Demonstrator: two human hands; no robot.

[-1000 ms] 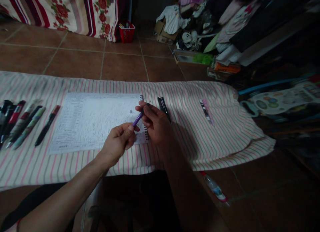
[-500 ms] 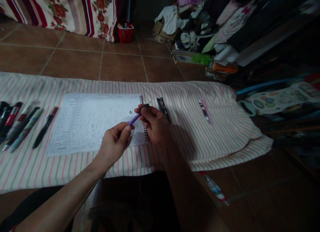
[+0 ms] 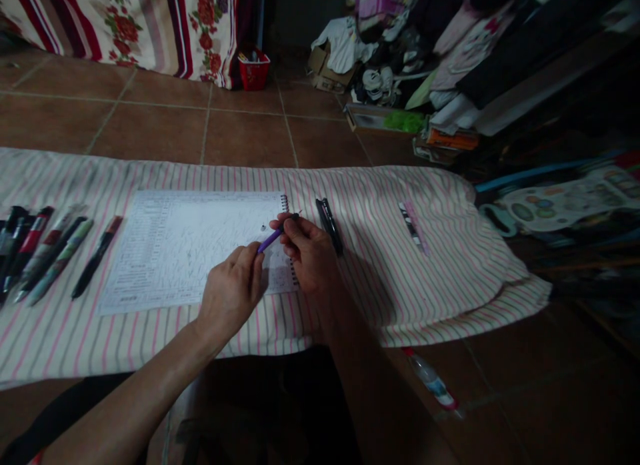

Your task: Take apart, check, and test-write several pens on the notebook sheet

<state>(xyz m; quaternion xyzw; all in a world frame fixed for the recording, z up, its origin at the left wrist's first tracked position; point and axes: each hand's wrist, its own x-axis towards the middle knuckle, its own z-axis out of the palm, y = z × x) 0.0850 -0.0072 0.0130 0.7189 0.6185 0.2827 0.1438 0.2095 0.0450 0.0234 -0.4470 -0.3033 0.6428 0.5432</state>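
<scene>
A purple pen (image 3: 271, 239) is held between both my hands above the right edge of a spiral notebook (image 3: 190, 248) covered in scribbles. My left hand (image 3: 231, 293) is closed round the pen's lower end. My right hand (image 3: 306, 251) pinches its dark upper end near the notebook's spiral binding. The notebook lies on a pink-striped cloth (image 3: 400, 271) spread over the tiled floor.
A row of several pens (image 3: 47, 251) lies on the cloth at the left. Two dark pens (image 3: 330, 225) lie just right of the notebook, a striped pen (image 3: 413, 226) farther right. A small tube (image 3: 433, 381) lies on the floor. Clutter, boxes and a red basket (image 3: 253, 69) stand behind.
My hands have shifted slightly, the left one turning knuckles-up over the pen's lower end. The view has tilted a little; the pen stays held between both hands.
</scene>
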